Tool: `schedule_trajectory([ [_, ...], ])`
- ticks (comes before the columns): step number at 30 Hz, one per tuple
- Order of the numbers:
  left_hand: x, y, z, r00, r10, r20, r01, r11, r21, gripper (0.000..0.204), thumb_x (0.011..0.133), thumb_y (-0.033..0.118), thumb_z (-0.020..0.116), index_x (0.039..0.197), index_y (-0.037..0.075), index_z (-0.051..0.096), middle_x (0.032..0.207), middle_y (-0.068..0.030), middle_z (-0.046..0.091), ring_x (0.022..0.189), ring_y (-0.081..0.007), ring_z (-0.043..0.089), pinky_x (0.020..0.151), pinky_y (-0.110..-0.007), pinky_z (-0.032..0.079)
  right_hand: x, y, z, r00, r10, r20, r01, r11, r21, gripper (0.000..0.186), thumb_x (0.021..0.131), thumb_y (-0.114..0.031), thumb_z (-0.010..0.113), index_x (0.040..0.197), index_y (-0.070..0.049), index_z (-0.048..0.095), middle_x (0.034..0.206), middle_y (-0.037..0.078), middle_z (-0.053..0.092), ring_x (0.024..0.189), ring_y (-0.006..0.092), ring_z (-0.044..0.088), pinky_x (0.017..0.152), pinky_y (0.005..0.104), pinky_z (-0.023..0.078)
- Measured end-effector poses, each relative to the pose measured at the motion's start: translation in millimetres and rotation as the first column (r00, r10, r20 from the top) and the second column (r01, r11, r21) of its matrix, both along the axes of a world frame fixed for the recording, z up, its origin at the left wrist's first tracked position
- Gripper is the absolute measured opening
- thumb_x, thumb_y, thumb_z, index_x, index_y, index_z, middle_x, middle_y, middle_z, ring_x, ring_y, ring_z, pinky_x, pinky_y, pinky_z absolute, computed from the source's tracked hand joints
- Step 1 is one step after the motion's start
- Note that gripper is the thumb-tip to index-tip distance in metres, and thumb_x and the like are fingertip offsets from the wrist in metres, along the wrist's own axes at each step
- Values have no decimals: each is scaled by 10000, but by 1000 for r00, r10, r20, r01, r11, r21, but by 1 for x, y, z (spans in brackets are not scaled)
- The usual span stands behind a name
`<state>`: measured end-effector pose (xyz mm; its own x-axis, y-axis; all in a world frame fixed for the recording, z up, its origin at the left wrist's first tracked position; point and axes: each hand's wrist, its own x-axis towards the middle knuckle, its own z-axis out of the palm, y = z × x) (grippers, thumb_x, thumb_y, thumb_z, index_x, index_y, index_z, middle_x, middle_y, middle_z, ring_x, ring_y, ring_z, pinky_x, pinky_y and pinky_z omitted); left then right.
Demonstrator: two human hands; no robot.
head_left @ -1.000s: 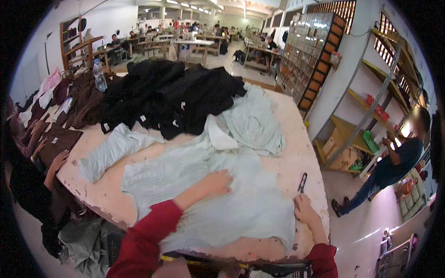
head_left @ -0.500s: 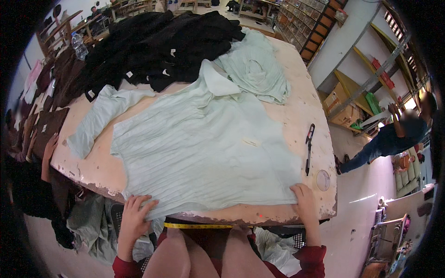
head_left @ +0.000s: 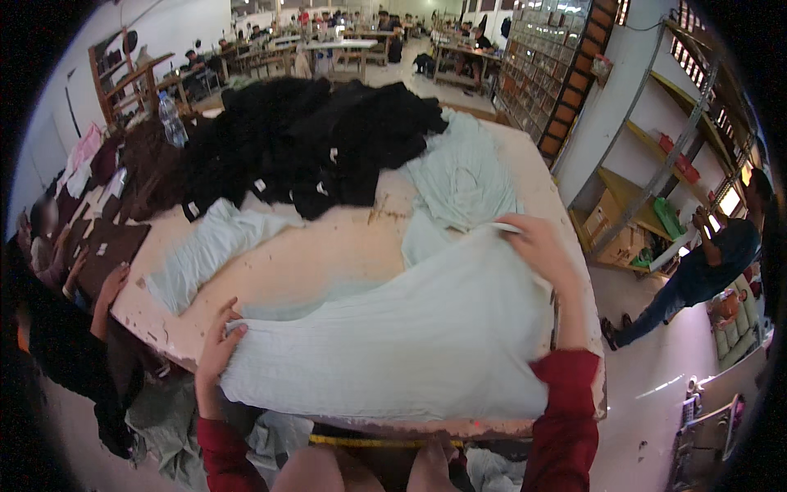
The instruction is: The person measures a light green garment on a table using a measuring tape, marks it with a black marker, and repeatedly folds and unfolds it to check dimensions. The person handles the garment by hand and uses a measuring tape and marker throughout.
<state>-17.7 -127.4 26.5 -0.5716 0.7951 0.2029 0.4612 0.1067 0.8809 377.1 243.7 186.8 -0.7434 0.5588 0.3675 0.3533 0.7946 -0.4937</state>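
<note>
My left hand (head_left: 221, 340) pinches the left end of a pale mint pleated garment (head_left: 385, 353) near the table's front edge. My right hand (head_left: 533, 250) grips the same garment higher up at the right, lifting it above the pale worktable (head_left: 566, 213); the cloth is blurred by motion. A second mint garment (head_left: 463, 164) lies bunched beyond my right hand. A folded pale piece (head_left: 193, 254) lies at left, and a large heap of black garments (head_left: 303, 139) covers the back of the table. The scissors seen earlier are hidden behind my right arm and the cloth.
Brown garments (head_left: 98, 246) and a water bottle (head_left: 172, 119) are at left, where co-workers' hands (head_left: 111, 287) rest. A person (head_left: 721, 246) stands by metal shelves (head_left: 648, 172) at right. Rows of sewing tables (head_left: 344, 41) with seated workers fill the background.
My hands went from lying on the garment to gripping it. The garment is now lifted and pulled over toward me, with my right hand raised up the table.
</note>
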Motion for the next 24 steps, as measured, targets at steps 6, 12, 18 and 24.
schedule_trajectory([
  [6,-5,45,-16,999,34,22,-33,998,-59,158,845,112,678,919,18,575,900,-20,570,883,-122,508,798,-257,402,-97,69,-153,839,84,537,-133,990,54,728,675,-109,611,1381,-159,443,1406,154,464,1010,358,621,882,426,504],
  [12,2,31,3,983,98,152,-132,963,235,162,761,40,741,809,17,588,807,-2,584,753,-109,517,699,-236,400,-79,103,-159,759,-88,645,5,992,129,559,616,-196,688,1173,-176,643,1203,151,612,983,350,634,829,445,521],
  [18,79,-1,87,833,370,-411,-41,783,621,204,640,21,764,767,65,611,812,-87,610,718,-212,576,631,-305,446,-41,89,-29,668,-269,-694,602,743,291,282,741,8,619,1017,-40,586,917,153,611,857,355,608,736,377,474],
  [24,159,33,66,600,-309,-738,587,797,144,277,728,125,652,1003,86,653,1053,-72,641,879,-271,606,783,-387,473,46,117,-8,704,-484,-520,708,531,465,239,864,-47,528,1097,-14,566,1028,177,599,980,349,602,830,397,479],
])
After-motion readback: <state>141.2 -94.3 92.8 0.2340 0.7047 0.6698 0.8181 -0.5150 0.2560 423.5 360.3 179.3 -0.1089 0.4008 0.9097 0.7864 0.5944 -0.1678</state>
